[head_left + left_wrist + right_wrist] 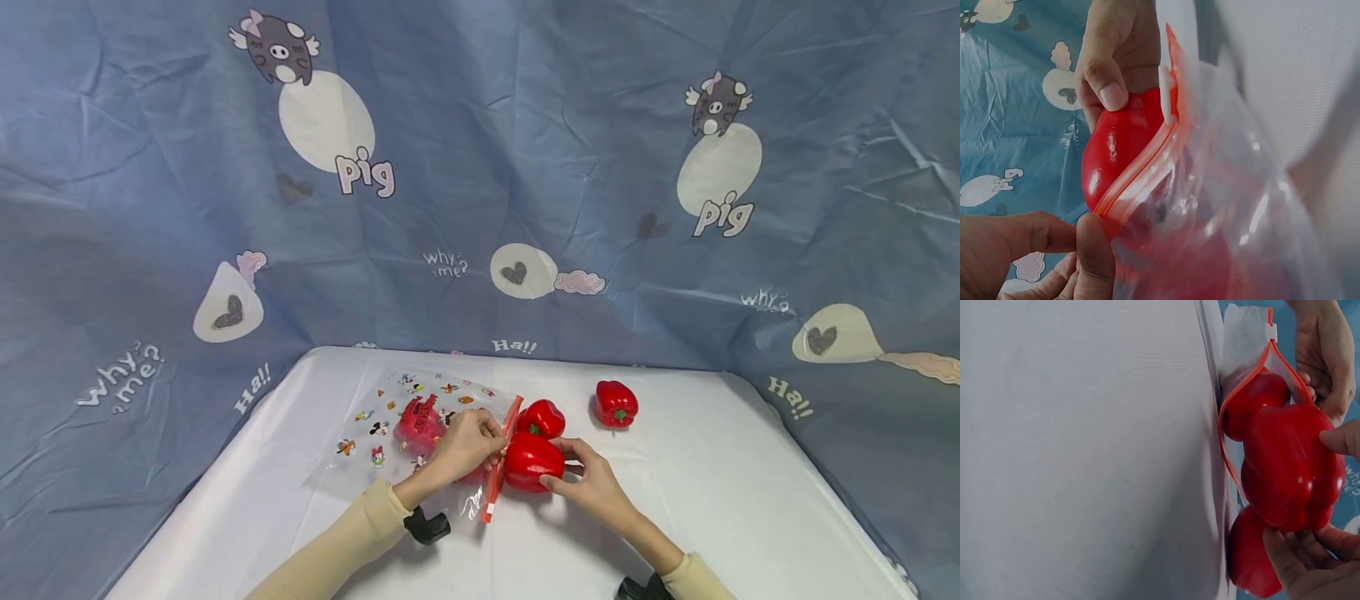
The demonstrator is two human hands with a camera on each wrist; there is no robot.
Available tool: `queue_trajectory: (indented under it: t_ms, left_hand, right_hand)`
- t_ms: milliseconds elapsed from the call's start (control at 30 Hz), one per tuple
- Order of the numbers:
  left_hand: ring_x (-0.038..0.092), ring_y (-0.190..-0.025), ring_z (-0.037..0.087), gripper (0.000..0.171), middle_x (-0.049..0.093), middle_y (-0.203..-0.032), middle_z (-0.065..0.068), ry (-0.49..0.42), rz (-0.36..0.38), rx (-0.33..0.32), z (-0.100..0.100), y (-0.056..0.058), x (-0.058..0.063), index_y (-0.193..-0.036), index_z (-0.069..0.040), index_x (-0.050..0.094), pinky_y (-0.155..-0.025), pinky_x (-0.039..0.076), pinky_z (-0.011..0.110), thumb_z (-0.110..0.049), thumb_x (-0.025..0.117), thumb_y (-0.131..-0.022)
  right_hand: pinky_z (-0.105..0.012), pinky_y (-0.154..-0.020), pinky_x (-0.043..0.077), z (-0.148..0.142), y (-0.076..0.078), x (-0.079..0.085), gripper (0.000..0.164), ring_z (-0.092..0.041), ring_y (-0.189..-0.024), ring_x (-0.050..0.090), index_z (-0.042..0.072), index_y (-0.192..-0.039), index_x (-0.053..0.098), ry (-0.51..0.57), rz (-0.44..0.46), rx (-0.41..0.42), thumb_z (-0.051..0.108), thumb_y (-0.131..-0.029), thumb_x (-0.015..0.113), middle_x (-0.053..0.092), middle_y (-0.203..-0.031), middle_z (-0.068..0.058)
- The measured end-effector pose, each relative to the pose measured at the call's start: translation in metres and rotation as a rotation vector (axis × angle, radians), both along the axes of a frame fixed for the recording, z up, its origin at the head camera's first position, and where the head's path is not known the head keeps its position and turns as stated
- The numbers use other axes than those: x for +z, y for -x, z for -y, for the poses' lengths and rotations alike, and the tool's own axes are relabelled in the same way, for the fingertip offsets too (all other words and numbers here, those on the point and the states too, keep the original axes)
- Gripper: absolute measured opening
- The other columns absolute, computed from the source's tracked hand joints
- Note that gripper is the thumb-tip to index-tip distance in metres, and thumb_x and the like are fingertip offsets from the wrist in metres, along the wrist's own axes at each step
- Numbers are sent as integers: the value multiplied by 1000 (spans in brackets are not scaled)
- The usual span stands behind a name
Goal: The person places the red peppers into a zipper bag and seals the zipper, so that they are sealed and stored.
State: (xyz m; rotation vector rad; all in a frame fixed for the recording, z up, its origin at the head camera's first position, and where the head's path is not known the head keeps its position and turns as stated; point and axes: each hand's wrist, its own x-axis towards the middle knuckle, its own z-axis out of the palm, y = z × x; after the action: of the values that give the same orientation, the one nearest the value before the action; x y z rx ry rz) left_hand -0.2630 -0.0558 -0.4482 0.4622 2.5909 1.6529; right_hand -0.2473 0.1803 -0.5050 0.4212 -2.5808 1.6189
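My right hand (596, 487) grips a large red bell pepper (532, 463) between thumb and fingers, right at the mouth of a clear zip bag (360, 475) with cartoon prints. The bag's orange zip edge (1138, 165) crosses in front of the pepper in the left wrist view. My left hand (468, 442) pinches that edge with thumb and forefinger. Inside the bag another red pepper (1254, 403) shows through the opening, and more red shows through the plastic. A white slider (1272, 332) sits at one end of the zip.
Just beyond the held pepper lies a smaller red bell pepper (543, 418). Farther right on the white table (720, 500) is another red bell pepper (617, 404). A blue printed cloth (450, 167) hangs behind the table.
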Motion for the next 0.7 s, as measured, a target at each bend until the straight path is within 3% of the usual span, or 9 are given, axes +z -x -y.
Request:
queue_trajectory:
  t_ms: [300,700]
  left_hand:
    - [62,-46,14,5,64,-60,5,3,15,7,-1,0,-2,-80,-3,61,-46,54,30,-5,65,-83]
    - [61,-46,12,3,63,-59,3,22,20,29,-1,0,-1,-79,-5,62,-45,54,27,-5,65,-81]
  right_hand:
    - [-35,-86,57,5,-1,-2,53,-21,-104,64,11,-121,62,16,4,-7,20,-73,84,65,-113,-3]
    - [-33,-83,58,19,-2,2,55,-21,-103,65,10,-120,62,-5,-43,-19,24,-72,85,64,-110,0]
